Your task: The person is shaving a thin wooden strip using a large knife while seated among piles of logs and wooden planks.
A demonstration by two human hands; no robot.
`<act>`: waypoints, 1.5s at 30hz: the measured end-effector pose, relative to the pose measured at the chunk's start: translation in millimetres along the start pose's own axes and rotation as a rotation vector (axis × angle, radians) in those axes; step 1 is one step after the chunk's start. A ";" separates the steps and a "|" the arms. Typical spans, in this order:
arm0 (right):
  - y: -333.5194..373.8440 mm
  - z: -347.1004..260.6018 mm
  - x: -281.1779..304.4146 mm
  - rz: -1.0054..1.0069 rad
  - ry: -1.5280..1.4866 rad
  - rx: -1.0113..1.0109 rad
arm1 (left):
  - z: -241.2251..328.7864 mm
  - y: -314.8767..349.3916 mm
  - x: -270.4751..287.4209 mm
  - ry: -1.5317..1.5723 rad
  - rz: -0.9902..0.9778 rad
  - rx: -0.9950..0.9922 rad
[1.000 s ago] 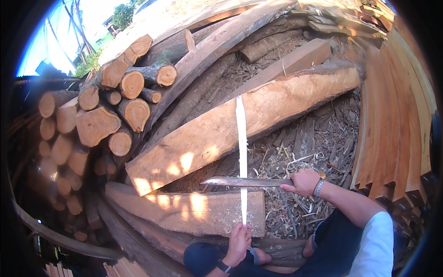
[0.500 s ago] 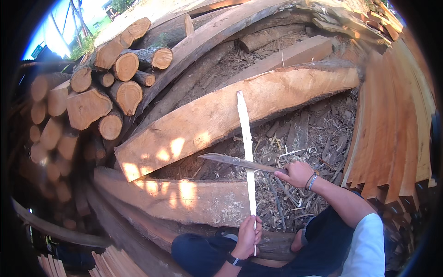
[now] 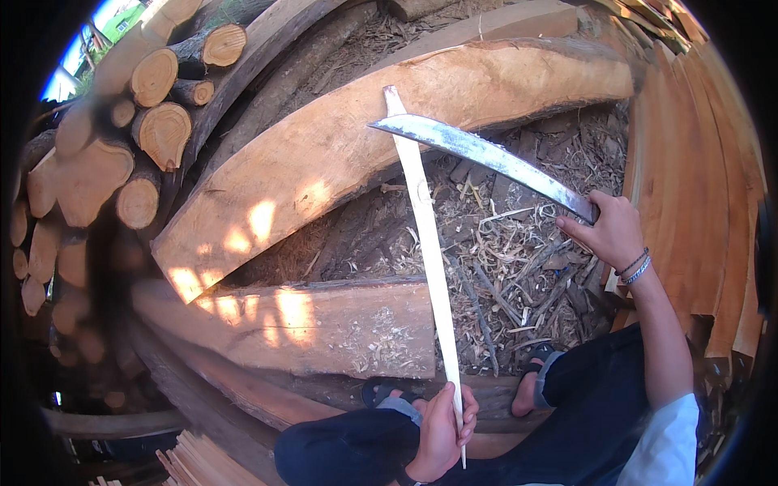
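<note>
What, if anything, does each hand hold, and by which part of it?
The left hand holds the pale wooden stick near its lower end; the right hand holds the long knife by its handle end.

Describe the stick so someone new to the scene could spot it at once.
Find the long, thick slab arching across the upper middle. From its face, look down toward the person's left hand, which grips the stick near its lower end. It is slender and almost white, unlike the broad orange-brown slab and the grey knife crossing its upper part in view.
</note>
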State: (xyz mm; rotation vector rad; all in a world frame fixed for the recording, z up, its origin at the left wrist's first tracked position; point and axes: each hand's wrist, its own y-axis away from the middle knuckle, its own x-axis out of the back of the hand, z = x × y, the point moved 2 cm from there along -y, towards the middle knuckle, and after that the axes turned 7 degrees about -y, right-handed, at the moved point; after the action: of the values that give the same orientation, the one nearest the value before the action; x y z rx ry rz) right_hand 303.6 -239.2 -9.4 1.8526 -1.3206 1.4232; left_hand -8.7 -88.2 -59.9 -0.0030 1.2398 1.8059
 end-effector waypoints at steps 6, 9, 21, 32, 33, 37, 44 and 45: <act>-16.9 7.5 -13.3 0.019 -0.131 0.039 | 8.5 -17.3 -2.8 0.023 0.004 0.008; -12.2 -1.6 -23.3 -0.093 -0.181 0.148 | 6.3 -23.6 -2.2 -0.032 0.102 0.027; 37.4 -34.6 -78.6 -0.635 0.002 0.356 | -14.0 -47.8 15.3 -0.295 0.353 -0.209; 27.8 -44.4 -74.3 -0.656 0.059 0.340 | -11.8 -46.1 30.1 -0.215 0.294 -0.190; 26.3 -43.8 -76.7 -0.620 0.044 0.303 | -11.1 -46.0 30.5 -0.221 0.295 -0.194; 25.1 -35.2 -86.7 -0.573 -0.005 0.204 | -9.9 -41.8 28.1 -0.204 0.293 -0.178; 32.9 -39.3 -78.5 -0.598 0.064 0.369 | -16.1 -48.6 42.7 -0.321 0.360 -0.266; 31.9 -37.3 -84.5 -0.564 0.053 0.344 | -16.5 -50.0 41.7 -0.323 0.362 -0.264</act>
State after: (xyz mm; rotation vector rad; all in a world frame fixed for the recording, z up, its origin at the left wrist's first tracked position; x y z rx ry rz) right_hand 257.2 -188.6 -79.0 2.1523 -0.4720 1.4222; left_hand -6.9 -68.8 -124.2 0.3706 0.8025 2.1677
